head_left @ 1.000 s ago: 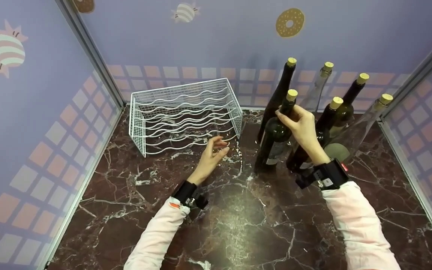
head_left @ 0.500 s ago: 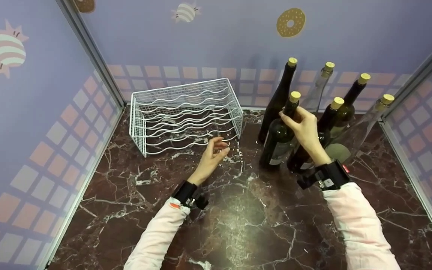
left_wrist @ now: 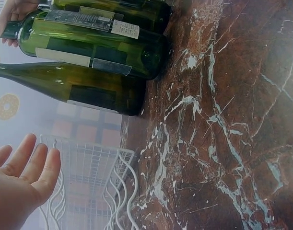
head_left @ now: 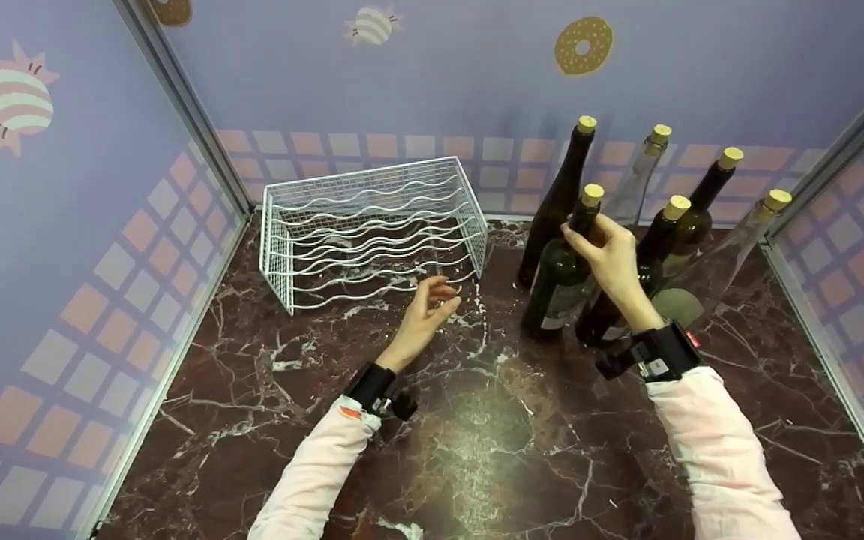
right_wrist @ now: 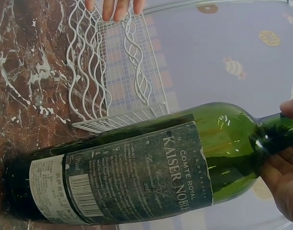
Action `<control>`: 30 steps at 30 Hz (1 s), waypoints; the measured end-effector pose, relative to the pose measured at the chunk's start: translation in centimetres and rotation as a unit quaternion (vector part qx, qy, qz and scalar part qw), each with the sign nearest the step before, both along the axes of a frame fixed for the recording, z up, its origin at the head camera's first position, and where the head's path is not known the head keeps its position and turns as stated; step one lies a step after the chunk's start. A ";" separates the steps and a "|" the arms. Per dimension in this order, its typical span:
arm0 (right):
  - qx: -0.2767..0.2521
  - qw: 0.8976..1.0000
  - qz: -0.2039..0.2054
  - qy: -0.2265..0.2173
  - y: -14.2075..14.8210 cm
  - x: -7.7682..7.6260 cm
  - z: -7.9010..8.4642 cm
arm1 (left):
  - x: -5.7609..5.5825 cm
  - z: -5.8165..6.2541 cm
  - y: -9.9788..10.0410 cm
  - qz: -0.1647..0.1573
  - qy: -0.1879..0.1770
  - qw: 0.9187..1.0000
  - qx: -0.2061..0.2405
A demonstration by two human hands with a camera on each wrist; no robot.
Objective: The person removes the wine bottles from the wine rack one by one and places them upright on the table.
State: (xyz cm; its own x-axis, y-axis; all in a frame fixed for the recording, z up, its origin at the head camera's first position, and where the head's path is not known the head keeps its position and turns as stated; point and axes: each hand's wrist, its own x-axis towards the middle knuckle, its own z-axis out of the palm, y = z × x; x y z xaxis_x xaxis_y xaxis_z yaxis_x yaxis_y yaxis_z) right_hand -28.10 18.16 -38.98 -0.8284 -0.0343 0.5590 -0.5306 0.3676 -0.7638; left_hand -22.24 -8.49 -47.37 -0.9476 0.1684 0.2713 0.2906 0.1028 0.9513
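Note:
My right hand [head_left: 610, 259] grips the neck of a dark green wine bottle [head_left: 561, 279] with a cork stopper. In the right wrist view this bottle [right_wrist: 151, 167] shows a dark label with a barcode; its base is at the marble surface. Beside it stand a second dark corked bottle [head_left: 653, 244] and a tall slim one [head_left: 558, 195]. My left hand [head_left: 421, 319], fingers relaxed, holds nothing and hovers before the front right corner of a white wire wine rack [head_left: 372, 240]. No bottles lie on its wavy bars.
Farther back and right stand a clear corked bottle [head_left: 633, 180], a dark one [head_left: 706, 191] and another clear one [head_left: 732, 244]. Purple patterned walls [head_left: 432, 75] enclose the brown marble tabletop [head_left: 477, 450] at the back and both sides.
My right hand has shifted the gripped bottle slightly right, closer to the neighbouring dark bottle, mostly in the first half second. My left hand and the rack stay almost still.

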 end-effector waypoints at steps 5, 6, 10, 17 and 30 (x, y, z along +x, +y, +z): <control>0.008 1.000 -0.004 0.000 0.0 0.0 -0.1 | -0.2 -0.4 0.0 0.002 0.001 1.000 -0.002; 0.009 1.000 -0.005 0.000 0.0 0.0 -0.1 | -0.2 -0.4 0.0 0.001 0.003 1.000 -0.003; 0.012 1.000 -0.011 -0.004 0.0 0.0 -0.2 | -0.2 -0.4 0.1 0.000 0.009 1.000 -0.001; 0.013 1.000 -0.015 -0.008 0.1 0.0 -0.3 | 0.0 0.1 0.1 -0.001 0.011 1.000 -0.001; -0.008 1.000 -0.006 -0.019 0.4 -0.3 -0.4 | -0.2 -0.1 0.0 -0.002 0.007 1.000 -0.004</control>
